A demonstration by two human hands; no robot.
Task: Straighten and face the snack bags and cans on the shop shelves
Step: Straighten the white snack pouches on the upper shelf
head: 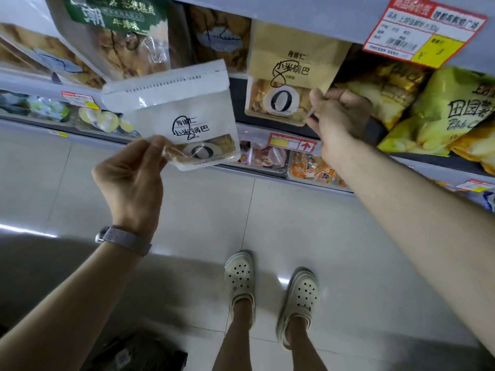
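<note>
A single wide-angle view looks from the person's head, forward and steeply down. The shelves (251, 131) cross the top of the frame, close in and bowed by the lens. The tiled floor (187, 210) fills the lower half, with the clogs (239, 277) near bottom centre. Nearest the lens, at mid-height, are the left hand (131, 178) pinching a white bag (182, 113) and the right hand (337, 119) gripping a tan bag (284, 84) by its edge.

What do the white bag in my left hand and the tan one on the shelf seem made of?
The white bag: matte, paper-like film, likely laminated; crimped top seal, clear plastic window. The tan bag: kraft-paper look, matte, with clear window showing snacks.
</note>
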